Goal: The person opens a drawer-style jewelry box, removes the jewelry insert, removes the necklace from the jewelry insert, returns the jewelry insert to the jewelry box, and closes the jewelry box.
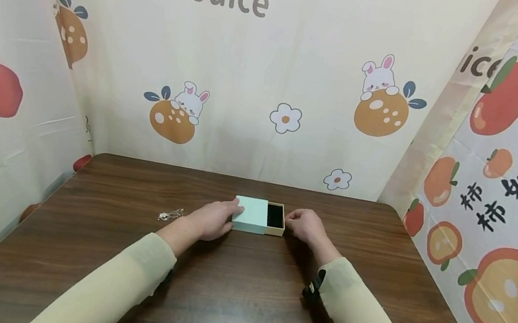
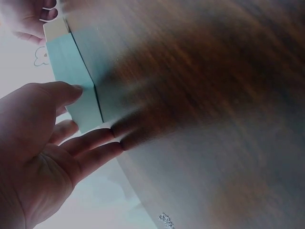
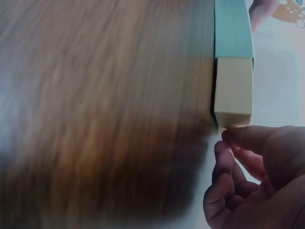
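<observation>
A mint-green drawer box (image 1: 251, 212) lies at the far middle of the table. Its cream inner tray (image 1: 276, 219), lined in black, sticks partway out of the right end of the sleeve. My left hand (image 1: 211, 220) grips the sleeve's left end; in the left wrist view the thumb (image 2: 69, 93) presses on the green side and two fingers stretch past the end. At the tray's outer end, my right hand (image 3: 252, 174) pinches what looks like a small pull tab, mostly covered by the fingertips. Left of the left hand lies a silver chain (image 1: 171, 215).
The brown wooden table (image 1: 236, 305) ends just behind the box. A cream curtain (image 1: 253, 70) printed with fruit and rabbits hangs behind it, with patterned cloths at both sides. A black band (image 1: 313, 287) shows at the right wrist.
</observation>
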Motion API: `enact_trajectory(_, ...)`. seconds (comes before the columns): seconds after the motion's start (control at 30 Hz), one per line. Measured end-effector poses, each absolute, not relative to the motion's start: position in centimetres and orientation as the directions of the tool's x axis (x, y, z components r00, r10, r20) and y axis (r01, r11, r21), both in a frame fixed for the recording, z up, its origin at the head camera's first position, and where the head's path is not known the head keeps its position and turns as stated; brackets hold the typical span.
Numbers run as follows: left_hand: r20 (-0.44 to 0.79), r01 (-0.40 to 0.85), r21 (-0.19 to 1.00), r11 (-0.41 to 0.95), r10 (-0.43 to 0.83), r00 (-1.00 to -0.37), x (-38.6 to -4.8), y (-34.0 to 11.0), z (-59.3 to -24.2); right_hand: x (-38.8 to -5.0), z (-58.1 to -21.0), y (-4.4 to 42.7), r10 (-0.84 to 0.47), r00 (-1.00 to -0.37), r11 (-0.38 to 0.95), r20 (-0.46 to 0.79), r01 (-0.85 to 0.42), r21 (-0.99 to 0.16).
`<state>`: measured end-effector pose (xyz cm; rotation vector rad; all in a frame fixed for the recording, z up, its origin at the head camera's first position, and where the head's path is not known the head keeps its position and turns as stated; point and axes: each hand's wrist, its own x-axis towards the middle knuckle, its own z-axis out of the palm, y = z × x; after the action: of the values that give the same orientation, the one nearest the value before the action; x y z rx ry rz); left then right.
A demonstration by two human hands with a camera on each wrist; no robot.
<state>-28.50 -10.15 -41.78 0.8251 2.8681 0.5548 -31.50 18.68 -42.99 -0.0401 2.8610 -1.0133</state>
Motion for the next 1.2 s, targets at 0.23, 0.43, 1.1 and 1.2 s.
enact_trajectory(0.23,-0.011,0.488,0.377,0.787,0.531,-0.847,-28.6,-10.1,-41.8,-31.6,-43.0,17.9,-0.067,-0.993,0.783,-0.095,0.007,-0.622)
enact_trajectory(0.43,-0.014,0.484,0.379,0.789,0.528,-0.849,-28.7,-10.1,-41.8,-31.6,-42.9,17.6,-0.07,-0.993,0.783,-0.1,0.007,-0.622)
enact_trajectory(1.1,-0.013,0.481,0.377,0.792,0.524,-0.852,-28.8,-10.2,-42.0,-31.5,-42.8,17.1,-0.078,-0.993,0.81,-0.087,-0.012,-0.586)
enact_trajectory(1.2,-0.014,0.481,0.376,0.792,0.524,-0.852,-28.7,-10.2,-42.0,-31.5,-42.8,17.0,-0.078,-0.993,0.812,-0.086,-0.014,-0.584)
